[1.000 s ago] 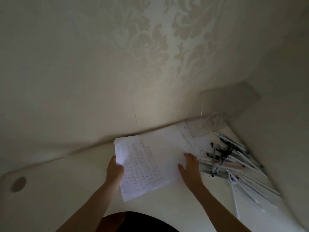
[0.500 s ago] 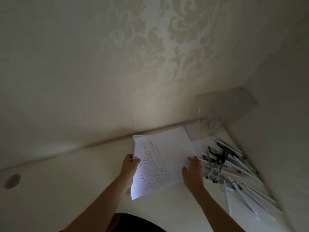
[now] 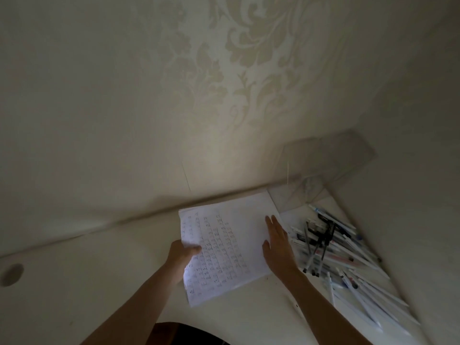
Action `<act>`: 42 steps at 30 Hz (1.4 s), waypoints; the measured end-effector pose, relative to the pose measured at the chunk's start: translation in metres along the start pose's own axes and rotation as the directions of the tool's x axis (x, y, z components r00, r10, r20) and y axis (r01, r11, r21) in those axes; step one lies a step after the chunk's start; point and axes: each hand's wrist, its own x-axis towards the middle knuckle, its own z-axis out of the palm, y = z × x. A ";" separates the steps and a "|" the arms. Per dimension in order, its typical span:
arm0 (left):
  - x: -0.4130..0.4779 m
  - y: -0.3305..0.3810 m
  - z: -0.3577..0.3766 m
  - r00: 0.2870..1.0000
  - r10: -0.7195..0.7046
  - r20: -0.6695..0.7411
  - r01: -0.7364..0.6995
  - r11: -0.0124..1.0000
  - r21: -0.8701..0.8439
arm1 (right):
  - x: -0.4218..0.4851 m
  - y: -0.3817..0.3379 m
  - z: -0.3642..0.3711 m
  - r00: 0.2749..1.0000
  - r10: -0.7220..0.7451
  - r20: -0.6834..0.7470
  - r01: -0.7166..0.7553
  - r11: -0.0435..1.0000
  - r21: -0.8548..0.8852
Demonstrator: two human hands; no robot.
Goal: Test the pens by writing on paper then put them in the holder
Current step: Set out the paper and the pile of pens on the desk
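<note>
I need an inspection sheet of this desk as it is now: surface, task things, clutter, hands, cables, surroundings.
Surface: white desk, round hole at its left.
Job's things: paper with rows of written marks; pens heaped at right; clear holder in the corner.
Clutter: nothing seen.
Hands: left hand grips paper's left edge; right hand lies flat on its right side.
Cables: nothing seen.
Surroundings: patterned wall behind, plain wall at right.
</note>
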 end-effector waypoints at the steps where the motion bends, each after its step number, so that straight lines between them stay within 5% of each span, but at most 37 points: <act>1: 0.001 0.000 -0.002 1.000 0.006 -0.004 -0.006 1.000 0.014 | 0.008 -0.002 -0.004 1.000 -0.021 0.008 0.020 0.999 0.044; 6: -0.005 0.008 -0.030 0.987 -0.003 -0.159 0.020 0.994 0.108 | 0.039 -0.003 -0.021 0.999 0.045 -0.006 -0.041 0.960 0.277; 12: -0.014 0.003 -0.100 0.988 0.047 -0.149 -0.016 0.980 0.200 | 0.038 -0.009 -0.013 0.991 0.116 0.061 -0.124 0.980 0.154; 19: -0.020 0.008 -0.112 0.973 0.229 0.001 -0.227 0.966 0.125 | 0.036 -0.078 0.006 0.922 -0.375 0.098 0.381 0.923 -0.049; 23: -0.030 0.013 -0.112 0.925 0.298 0.236 -0.317 0.947 0.045 | 0.049 -0.113 0.015 0.855 -0.472 0.213 0.510 0.840 -0.185; 29: -0.028 0.026 -0.115 0.917 0.289 0.277 -0.356 0.904 0.236 | 0.055 -0.123 0.029 0.883 -0.464 0.069 0.462 0.886 0.036; 32: -0.027 0.038 -0.116 0.906 0.313 0.286 -0.391 0.877 0.280 | 0.056 -0.121 0.018 0.916 -0.323 0.239 0.262 0.931 0.255; 34: -0.027 0.045 -0.116 0.895 0.358 0.266 -0.423 0.870 0.254 | 0.057 -0.122 0.012 0.900 -0.278 0.335 0.182 0.940 0.288; 38: -0.023 0.055 -0.113 0.865 0.471 0.174 -0.502 0.820 0.276 | 0.048 -0.121 0.002 0.934 -0.263 0.240 0.150 0.902 0.405; 42: -0.020 0.045 -0.113 0.835 0.506 -0.216 -0.492 0.863 0.118 | 0.040 -0.102 -0.018 0.982 -0.159 0.104 0.078 0.838 0.540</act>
